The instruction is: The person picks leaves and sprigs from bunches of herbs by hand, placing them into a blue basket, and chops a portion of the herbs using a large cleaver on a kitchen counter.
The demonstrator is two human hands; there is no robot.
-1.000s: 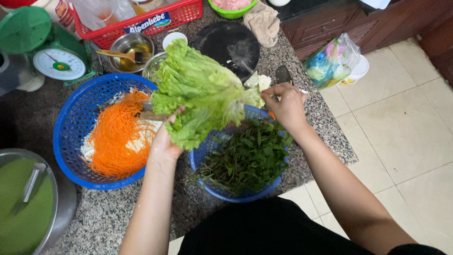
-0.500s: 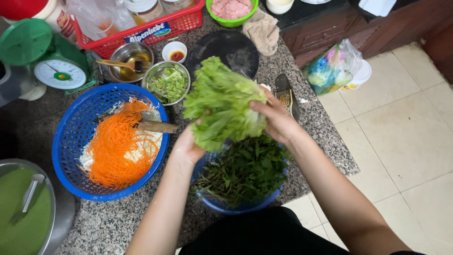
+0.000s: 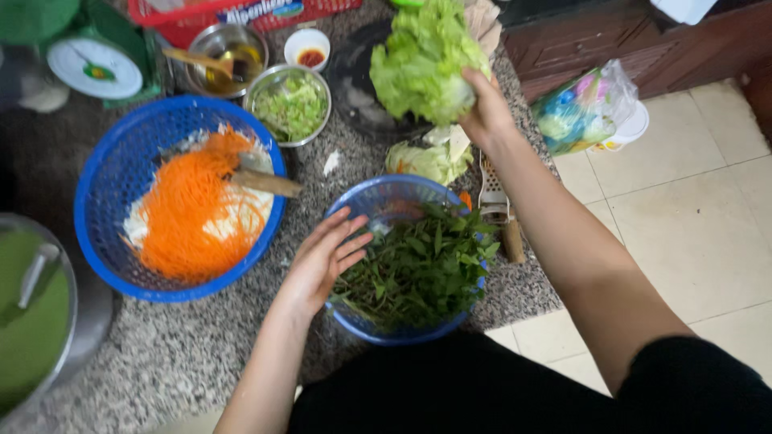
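My right hand [image 3: 485, 112] grips a big bunch of light green lettuce [image 3: 422, 60] and holds it up over a dark round pan [image 3: 358, 96] at the back of the counter. My left hand [image 3: 326, 255] is open, fingers spread, resting at the left rim of a small blue basket [image 3: 378, 197] filled with dark green herbs [image 3: 418, 269]. More pale lettuce leaves [image 3: 426, 159] lie on the counter just behind that basket.
A large blue basket [image 3: 104, 177] at left holds shredded carrot and a wooden-handled tool. Behind it stand a kitchen scale [image 3: 92, 68], metal bowls, a small sauce dish [image 3: 310, 52] and a red basket. A grater [image 3: 494, 201] lies right of the herbs. The counter edge drops to tiled floor.
My right hand has carried the lettuce up and back, away from the herb basket. My left hand let go of the lettuce and dropped to the herb basket's rim.
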